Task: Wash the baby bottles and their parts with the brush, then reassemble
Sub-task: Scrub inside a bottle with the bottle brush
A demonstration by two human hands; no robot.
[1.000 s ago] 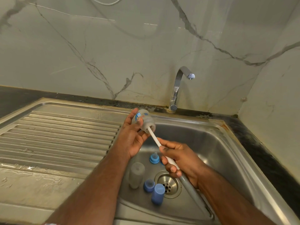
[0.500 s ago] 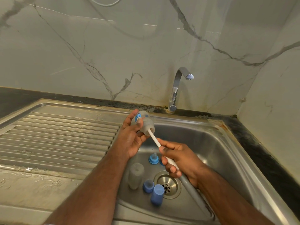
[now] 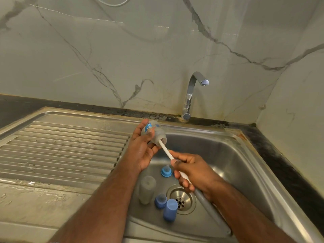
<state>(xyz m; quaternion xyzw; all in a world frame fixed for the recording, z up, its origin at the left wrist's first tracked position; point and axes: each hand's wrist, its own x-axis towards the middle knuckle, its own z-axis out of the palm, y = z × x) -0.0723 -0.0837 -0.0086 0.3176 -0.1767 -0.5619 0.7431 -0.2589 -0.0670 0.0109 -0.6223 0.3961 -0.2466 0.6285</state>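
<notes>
My left hand (image 3: 142, 151) grips a small clear baby bottle (image 3: 156, 132) with a blue label, held tilted over the sink's left rim, mouth toward me. The white brush (image 3: 166, 151) runs into the bottle's mouth; its head is hidden inside. My right hand (image 3: 191, 170) grips the brush handle. On the basin floor stand a second clear bottle (image 3: 147, 189), a blue collar with its teat (image 3: 166, 171) and two blue caps (image 3: 160, 200), (image 3: 170, 209).
The steel sink basin (image 3: 245, 172) has a drain (image 3: 181, 199) at its middle. A ribbed drainboard (image 3: 61, 151) lies left, wet near its front. The tap (image 3: 190, 95) stands behind, with no water running. Marble walls close the back and right.
The bottle and both hands have shifted slightly; the brush handle has slid a little in the bottle's mouth. The parts in the basin have not moved.
</notes>
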